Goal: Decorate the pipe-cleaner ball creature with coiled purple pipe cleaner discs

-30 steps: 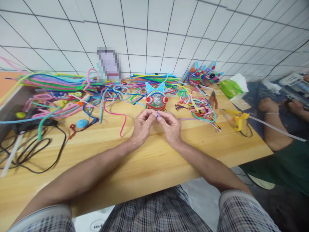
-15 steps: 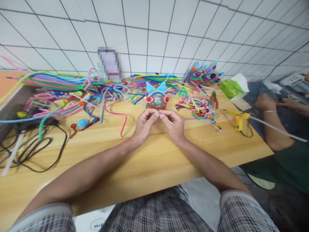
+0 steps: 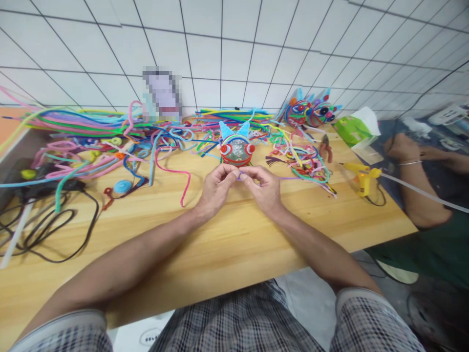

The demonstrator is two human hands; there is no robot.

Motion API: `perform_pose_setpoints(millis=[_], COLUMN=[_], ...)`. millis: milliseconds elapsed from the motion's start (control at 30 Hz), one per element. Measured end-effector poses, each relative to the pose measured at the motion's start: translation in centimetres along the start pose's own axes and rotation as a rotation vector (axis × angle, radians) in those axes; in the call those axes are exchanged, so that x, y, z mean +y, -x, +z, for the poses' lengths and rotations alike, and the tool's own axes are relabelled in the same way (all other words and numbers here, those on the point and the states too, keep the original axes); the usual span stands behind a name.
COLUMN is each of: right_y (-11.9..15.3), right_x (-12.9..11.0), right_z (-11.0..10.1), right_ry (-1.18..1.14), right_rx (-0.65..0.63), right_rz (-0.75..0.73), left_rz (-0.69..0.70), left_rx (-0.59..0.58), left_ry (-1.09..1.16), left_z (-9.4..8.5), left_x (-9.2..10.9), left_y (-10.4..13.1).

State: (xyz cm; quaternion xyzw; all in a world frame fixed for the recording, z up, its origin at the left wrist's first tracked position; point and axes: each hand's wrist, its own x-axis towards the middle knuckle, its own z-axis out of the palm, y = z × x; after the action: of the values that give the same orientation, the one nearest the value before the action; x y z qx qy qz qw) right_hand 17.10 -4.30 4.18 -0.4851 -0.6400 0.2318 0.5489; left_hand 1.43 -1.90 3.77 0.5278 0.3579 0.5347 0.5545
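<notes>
My left hand and my right hand meet fingertip to fingertip at the middle of the table. Both are closed on a purple pipe cleaner, pinched between thumbs and forefingers, with its thin tail running out to the right. Just behind the fingers stands a round decorated head with light blue ears, red ring-shaped eyes and red strands round its base; the hands hide its lowest part.
Pipe cleaners are heaped at the left and back of the wooden table. Pliers, a yellow glue gun and two decorated heads are at the right. A person's arm rests beyond. Black cables lie left.
Both hands stay together, with the fingers shifted slightly and more of the purple pipe cleaner showing at the right. The whole view has moved a little.
</notes>
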Motion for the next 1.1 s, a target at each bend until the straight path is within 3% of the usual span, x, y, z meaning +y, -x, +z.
perform_pose_setpoints(millis=[400,567,733,1100], right_y=[0.9,0.3,-0.2,0.2], right_x=[0.8,1.2,1.3,1.5], right_z=[1.6,1.4,0.6,0.3], right_ry=[-0.055,-0.179,-0.229,-0.159], right_rx=[0.057,0.032,0.059,-0.007], right_rz=[0.058,0.174,0.187,0.140], left_rz=[-0.090,-0.129,-0.087,-0.075], left_rx=[0.095,0.011,-0.069,-0.079], left_ry=[0.097,0.134,0.065,-0.036], left_z=[0.4,0.0,-0.4,-0.8], left_x=[-1.0,-1.0,-0.8,-1.2], left_y=[0.4,-0.5,-0.8,-0.7])
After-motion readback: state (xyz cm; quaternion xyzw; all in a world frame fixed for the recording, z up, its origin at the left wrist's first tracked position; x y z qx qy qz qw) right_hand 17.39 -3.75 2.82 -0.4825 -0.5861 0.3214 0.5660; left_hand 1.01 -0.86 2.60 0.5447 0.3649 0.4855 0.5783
